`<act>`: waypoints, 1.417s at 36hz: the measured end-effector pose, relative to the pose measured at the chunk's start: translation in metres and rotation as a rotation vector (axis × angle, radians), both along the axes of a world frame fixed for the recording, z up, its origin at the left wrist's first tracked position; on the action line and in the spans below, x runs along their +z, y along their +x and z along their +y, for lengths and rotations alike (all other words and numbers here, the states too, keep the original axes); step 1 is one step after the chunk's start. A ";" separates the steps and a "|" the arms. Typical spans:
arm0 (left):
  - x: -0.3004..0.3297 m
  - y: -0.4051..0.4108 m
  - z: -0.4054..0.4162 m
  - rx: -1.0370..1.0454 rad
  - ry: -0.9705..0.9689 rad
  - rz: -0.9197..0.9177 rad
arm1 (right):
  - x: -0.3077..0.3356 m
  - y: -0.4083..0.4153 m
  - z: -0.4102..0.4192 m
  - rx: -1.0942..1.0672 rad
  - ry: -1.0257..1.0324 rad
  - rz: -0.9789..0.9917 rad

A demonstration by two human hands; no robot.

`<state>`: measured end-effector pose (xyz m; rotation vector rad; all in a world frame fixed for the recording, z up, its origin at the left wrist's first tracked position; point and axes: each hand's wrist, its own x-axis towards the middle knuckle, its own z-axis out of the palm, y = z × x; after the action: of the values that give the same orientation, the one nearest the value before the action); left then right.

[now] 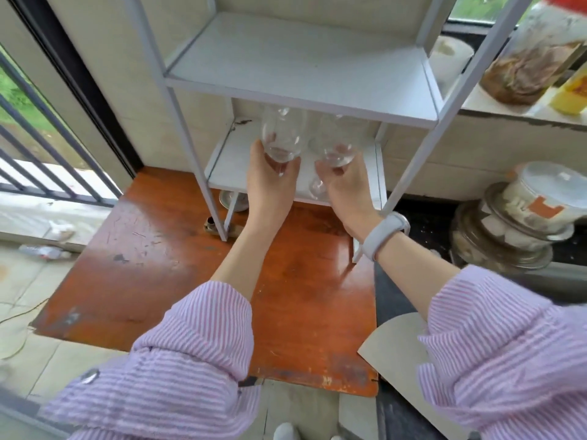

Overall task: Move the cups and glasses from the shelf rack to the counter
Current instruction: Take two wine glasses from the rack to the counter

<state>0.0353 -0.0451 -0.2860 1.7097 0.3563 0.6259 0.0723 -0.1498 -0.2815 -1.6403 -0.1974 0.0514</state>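
A white metal shelf rack (305, 100) stands on an orange-brown board. At its lower shelf (227, 160) I hold two clear stemmed glasses. My left hand (270, 182) is wrapped around the bowl of the left glass (281, 134). My right hand (347, 188) grips the right glass (336, 144) at the base of its bowl, and its foot shows beside my fingers. Both glasses are tilted toward me, partly under the middle shelf. The counter (521, 111) runs along the right, behind the rack.
The middle shelf (286, 65) holds nothing. On the counter stand a large jar (536, 61), a yellow bottle (571, 93) and a white roll (449, 58). Stacked lidded containers (521, 217) sit low on the right. A small metal dish (233, 200) lies under the rack. A barred window is on the left.
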 end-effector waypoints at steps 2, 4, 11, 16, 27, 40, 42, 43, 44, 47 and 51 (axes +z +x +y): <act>0.002 -0.018 0.000 -0.042 -0.062 0.005 | -0.001 -0.015 -0.005 -0.004 0.037 0.016; 0.004 -0.037 -0.001 -0.066 -0.098 0.016 | -0.003 -0.033 -0.014 -0.004 0.049 0.033; -0.003 -0.084 -0.016 -0.131 -0.059 0.129 | -0.009 -0.086 -0.059 0.128 -0.120 -0.041; 0.000 -0.092 -0.058 -0.259 -0.017 0.195 | -0.011 -0.112 -0.112 0.013 -0.123 -0.012; 0.025 -0.098 -0.238 -0.644 0.053 0.142 | 0.003 -0.176 -0.292 -0.422 -0.108 0.019; 0.076 -0.199 -0.577 -1.227 0.061 -0.008 | 0.056 -0.346 -0.594 -0.908 -0.141 -0.064; 0.080 -0.225 -0.627 -1.297 0.034 0.028 | 0.060 -0.380 -0.635 -0.982 -0.143 -0.068; 0.082 -0.244 -0.659 -1.348 0.030 0.042 | 0.062 -0.404 -0.660 -1.047 -0.146 -0.075; 0.082 -0.257 -0.681 -1.384 0.025 0.045 | 0.063 -0.421 -0.677 -1.087 -0.157 -0.077; 0.083 -0.286 -0.737 -1.503 0.046 0.033 | 0.064 -0.463 -0.718 -1.202 -0.193 -0.048; 0.086 -0.333 -0.816 -1.698 0.079 0.025 | 0.063 -0.525 -0.774 -1.409 -0.208 -0.051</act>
<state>-0.2976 -0.8615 -0.1998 1.4689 -1.0669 -0.6447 -0.4526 -0.9237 -0.2188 -1.6629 0.9654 -1.0587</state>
